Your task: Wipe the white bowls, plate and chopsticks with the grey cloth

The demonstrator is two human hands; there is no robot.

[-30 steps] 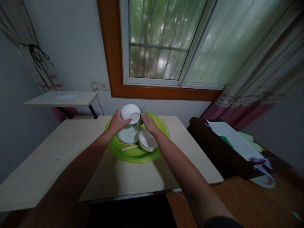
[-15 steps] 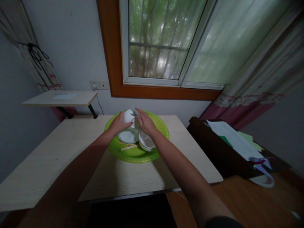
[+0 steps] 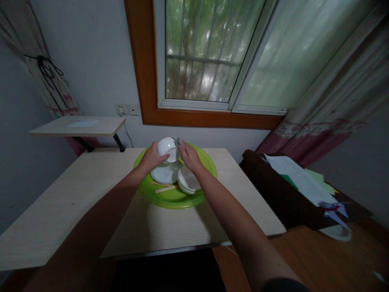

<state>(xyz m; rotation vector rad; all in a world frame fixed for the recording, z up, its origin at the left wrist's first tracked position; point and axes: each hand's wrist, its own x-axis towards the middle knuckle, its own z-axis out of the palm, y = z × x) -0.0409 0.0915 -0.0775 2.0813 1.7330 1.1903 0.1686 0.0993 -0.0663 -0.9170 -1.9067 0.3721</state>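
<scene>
My left hand is closed on the rim of a white bowl, its thumb across the near side; the bowl is tilted with its footed underside toward me. Pinched in my right hand is a grey cloth, which touches the bowl's right edge. Both hands are above a round green basin. Inside it lie a white plate, a small stack of white dishes and some wooden chopsticks.
The basin stands on a pale wooden table. A small raised shelf with a paper on it stands at the back left. Beyond the table's right side is a dark brown piece of furniture with papers on it.
My right hand and the cloth have moved slightly right, off the bowl's face to its edge. More of the bowl's underside now shows in my left hand.
</scene>
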